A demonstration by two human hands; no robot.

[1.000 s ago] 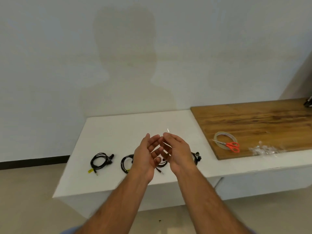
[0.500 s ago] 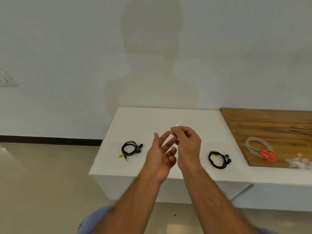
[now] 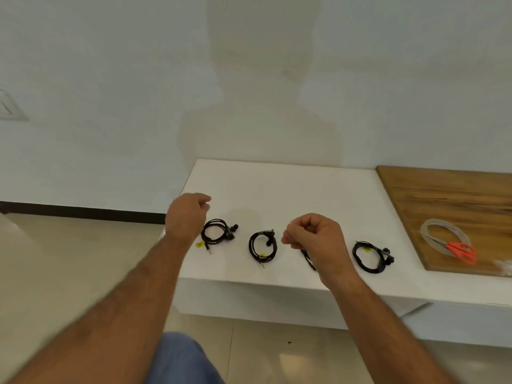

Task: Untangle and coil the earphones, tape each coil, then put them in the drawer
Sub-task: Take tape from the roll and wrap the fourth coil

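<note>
Four coiled black earphones lie in a row on the white counter (image 3: pixel 318 189): the right hand (image 3: pixel 313 239), fingers curled as if pinching something I cannot make out, could lose it, while the loosely curled left hand (image 3: pixel 187 214) could scatter the leftmost coil (image 3: pixel 217 235).

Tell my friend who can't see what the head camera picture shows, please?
Two bare hands hover over a white table holding four coiled black earphones in a row. The left hand reaches by the leftmost coil; the right hand, fingers curled as if pinching something tiny, covers most of the third coil. Orange scissors lie on a tape roll on a wooden board at right.
</note>
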